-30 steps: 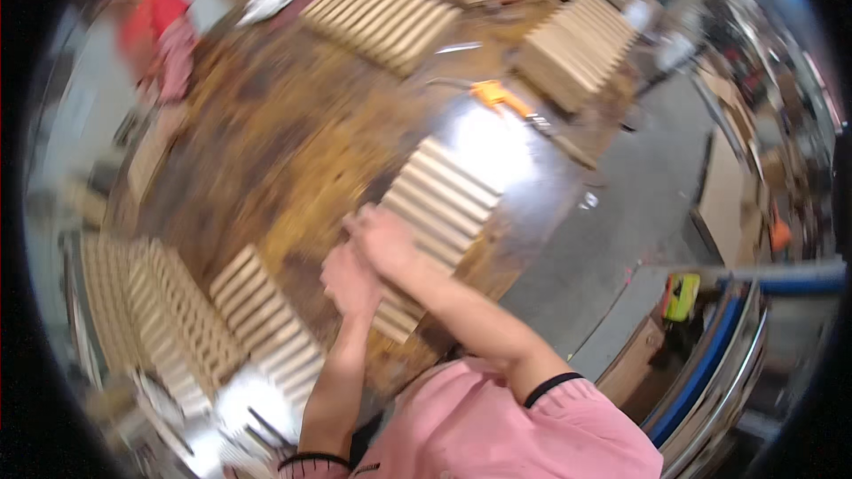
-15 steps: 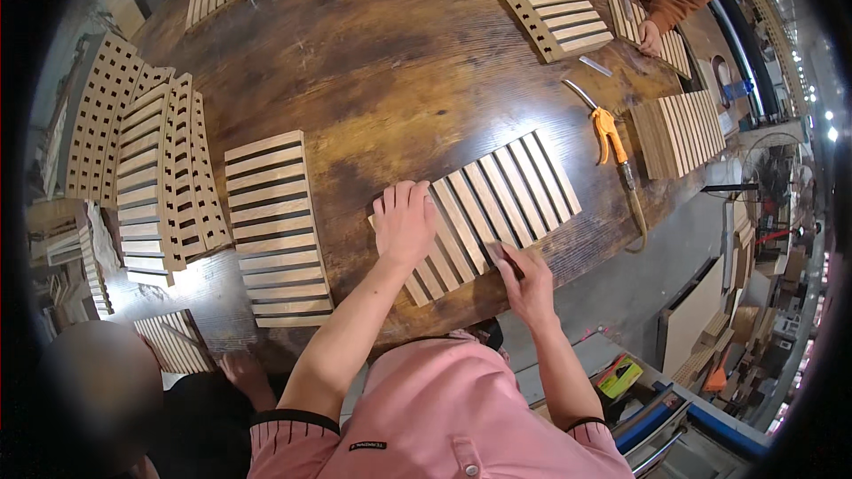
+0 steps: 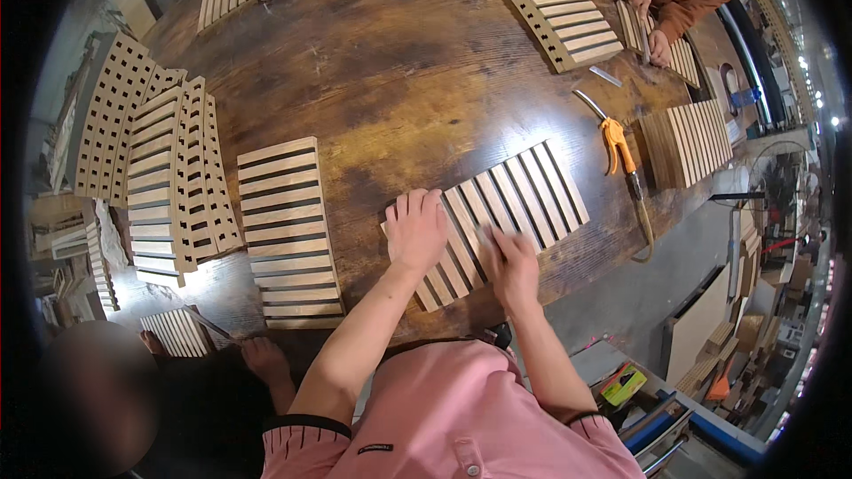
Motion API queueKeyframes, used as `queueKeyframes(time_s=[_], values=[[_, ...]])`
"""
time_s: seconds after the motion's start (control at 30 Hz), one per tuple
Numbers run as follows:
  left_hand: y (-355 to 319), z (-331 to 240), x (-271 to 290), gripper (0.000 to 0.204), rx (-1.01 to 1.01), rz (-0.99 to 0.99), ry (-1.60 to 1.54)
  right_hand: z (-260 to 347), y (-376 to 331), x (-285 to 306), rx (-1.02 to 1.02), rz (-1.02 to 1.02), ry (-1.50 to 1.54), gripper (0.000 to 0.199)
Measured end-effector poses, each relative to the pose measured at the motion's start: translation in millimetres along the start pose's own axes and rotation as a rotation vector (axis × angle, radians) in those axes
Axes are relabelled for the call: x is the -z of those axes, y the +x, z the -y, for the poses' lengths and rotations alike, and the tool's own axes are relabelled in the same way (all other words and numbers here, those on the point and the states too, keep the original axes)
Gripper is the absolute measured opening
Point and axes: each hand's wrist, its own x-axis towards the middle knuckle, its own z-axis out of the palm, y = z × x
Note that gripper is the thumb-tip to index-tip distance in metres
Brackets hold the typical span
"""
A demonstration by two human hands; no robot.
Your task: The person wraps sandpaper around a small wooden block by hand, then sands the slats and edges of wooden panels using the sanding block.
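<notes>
A slatted wooden panel [image 3: 548, 186], pale strips with dark gaps between them, lies at a slant on the table before me. My left hand [image 3: 417, 226] presses on its left end, fingers bent over the far edge. Closed around a small flat-tipped tool, my right hand [image 3: 513, 266] is over the middle of the panel. The tool's tip is blurred against the slats, and its handle is mostly hidden in my fist. To the left lies a second slatted panel [image 3: 286, 231], untouched.
Perforated wooden panels [image 3: 115, 124] are stacked at the left. An orange air blow gun [image 3: 614, 144] with a hose lies on the right, beside a slatted block [image 3: 688, 142] and a metal strip [image 3: 606, 77]. Co-workers handle panels at the far right, far left and near left.
My right hand has moved a little up and left along the slats with the tool. My left hand stays on the panel's end. The whole view has shifted slightly.
</notes>
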Motion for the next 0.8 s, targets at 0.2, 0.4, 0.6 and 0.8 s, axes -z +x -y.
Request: queueKeyframes(time_s=[0.2,0.4,0.6,0.8], values=[[2.7,-1.5,1.2,0.031,-0.049,-0.023,-0.004,19.4,44.1,-16.2,0.106,-0.075,-0.013,0.022],[-0.2,0.2,1.0,0.031,-0.044,-0.024,-0.016,26.5,65.0,-23.7,0.145,-0.091,-0.007,0.023],[3.0,-5.3,1.7,0.029,-0.028,-0.03,0.0,-10.4,-37.9,26.4,-0.022,-0.035,0.022,0.025],[6.0,-8.8,-0.8,0.029,-0.068,-0.049,-0.02,26.4,100.7,-43.0,0.183,-0.155,0.025,0.024]])
